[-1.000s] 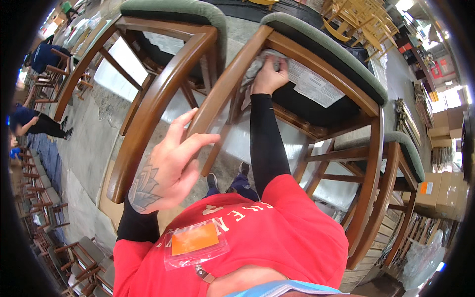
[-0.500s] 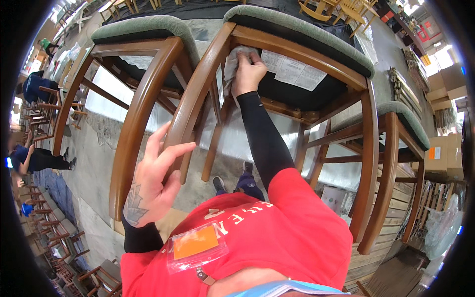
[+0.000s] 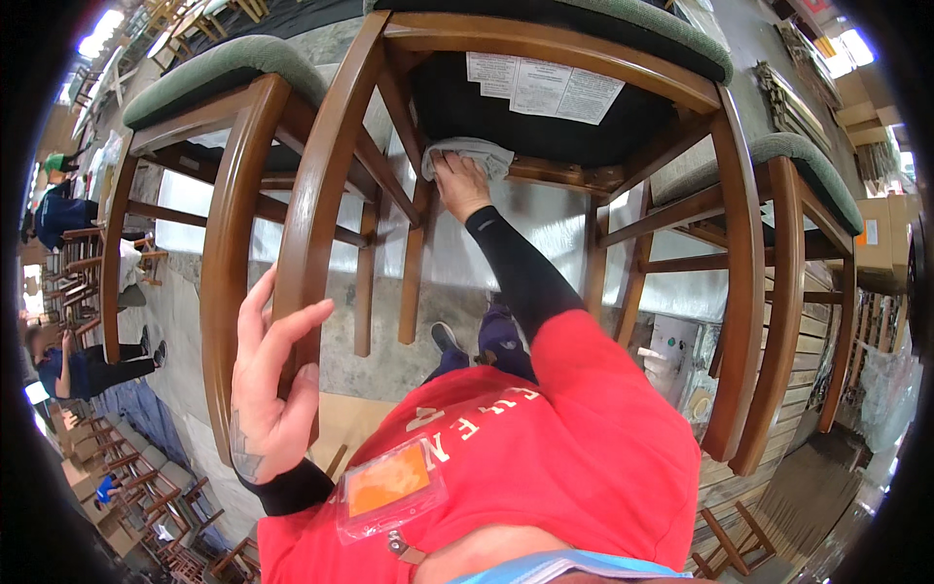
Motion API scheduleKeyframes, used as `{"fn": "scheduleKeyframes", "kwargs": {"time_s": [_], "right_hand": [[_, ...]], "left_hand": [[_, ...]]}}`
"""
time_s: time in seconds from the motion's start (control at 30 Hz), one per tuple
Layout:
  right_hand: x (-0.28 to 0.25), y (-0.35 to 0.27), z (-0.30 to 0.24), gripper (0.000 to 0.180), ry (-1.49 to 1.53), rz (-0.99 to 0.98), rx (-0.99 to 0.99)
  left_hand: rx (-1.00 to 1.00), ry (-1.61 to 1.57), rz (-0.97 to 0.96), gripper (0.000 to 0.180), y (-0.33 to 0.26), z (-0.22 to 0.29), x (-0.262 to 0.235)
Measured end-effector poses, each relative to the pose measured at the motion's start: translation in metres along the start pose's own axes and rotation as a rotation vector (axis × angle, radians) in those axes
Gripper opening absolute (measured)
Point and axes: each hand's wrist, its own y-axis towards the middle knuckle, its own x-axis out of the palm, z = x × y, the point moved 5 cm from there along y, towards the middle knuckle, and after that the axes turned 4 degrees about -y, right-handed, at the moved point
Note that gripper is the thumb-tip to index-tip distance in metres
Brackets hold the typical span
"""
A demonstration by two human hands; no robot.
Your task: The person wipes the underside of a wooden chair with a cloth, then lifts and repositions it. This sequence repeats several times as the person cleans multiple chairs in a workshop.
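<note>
A brown wooden chair point(image 3: 321, 185) with a green padded seat stands upturned in front of me, white paper labels point(image 3: 545, 88) on its black underside. My left hand point(image 3: 268, 389) rests with spread fingers against the chair's near curved leg. My right hand point(image 3: 462, 185), in a black sleeve, presses a grey cloth point(image 3: 472, 154) against the wooden rail under the seat.
A second like chair point(image 3: 204, 88) stands to the left and a third point(image 3: 798, 243) to the right. Other people point(image 3: 68, 360) work at far left among stacked chair frames. Cardboard boxes point(image 3: 876, 243) sit at right. Below is a grey floor.
My right hand with the cloth has slid along the chair's underside to the rail beside the leg. The view has tilted so the chairs sit higher. My left hand stays on the leg.
</note>
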Motion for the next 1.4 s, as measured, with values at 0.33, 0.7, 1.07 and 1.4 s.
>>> {"fn": "scheduleKeyframes", "kwargs": {"time_s": [0.33,0.7,1.07,1.4], "right_hand": [[-0.067,-0.081,0.144,0.032,-0.508,0.156,0.409],[0.019,-0.030,0.015,0.023,-0.101,0.052,0.009],[-0.050,-0.099,0.162,0.025,-0.775,0.207,0.462],[-0.009,-0.107,-0.013,0.026,-0.084,-0.510,0.264]], "left_hand": [[0.028,0.075,-0.033,0.058,0.001,0.002,0.003],[0.028,0.011,-0.064,0.060,-0.002,-0.004,0.003],[0.258,0.014,-0.067,0.059,-0.004,0.016,-0.011],[0.196,0.038,-0.110,0.053,-0.006,-0.002,0.004]]}}
